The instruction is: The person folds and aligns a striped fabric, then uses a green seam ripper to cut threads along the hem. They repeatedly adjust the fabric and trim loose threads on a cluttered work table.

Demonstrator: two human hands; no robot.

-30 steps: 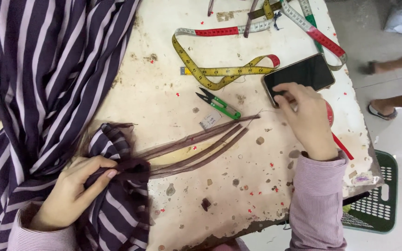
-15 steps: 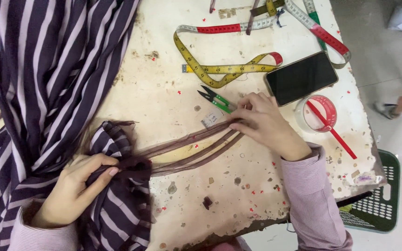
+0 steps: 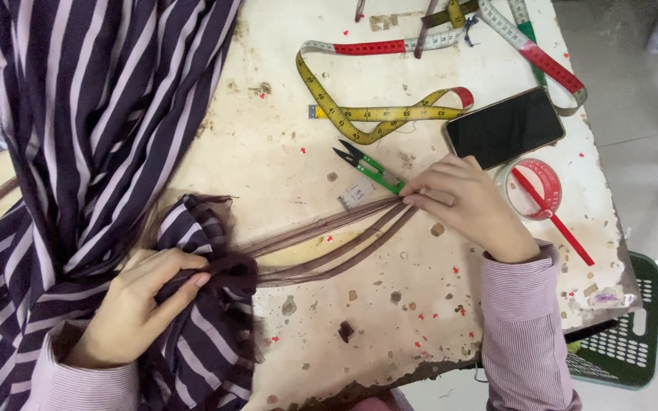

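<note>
Right hand (image 3: 462,204): fingers pressed together, tips pinching the far ends of the brown strips (image 3: 329,243) against the table (image 3: 268,122), apparently to keep them taut and aligned. Left hand (image 3: 142,301): fingers curled shut around a bunched fold of striped cloth (image 3: 100,114) where the strips meet it, seemingly anchoring that end so the strips stretch between both hands. Strips run from the left hand toward 2 o'clock to the right. Snips (image 3: 369,167), green-handled, lie touching the right fingertips at their 10 o'clock, with a small grey tag just beside. Phone (image 3: 506,126), dark screen up, sits at 1 o'clock from the right hand; tape roll (image 3: 533,186) with a red stick across it at 3 o'clock. Measuring tape (image 3: 378,114) loops at 12 o'clock. Green basket (image 3: 626,335) off the table edge, 5 o'clock.
</note>
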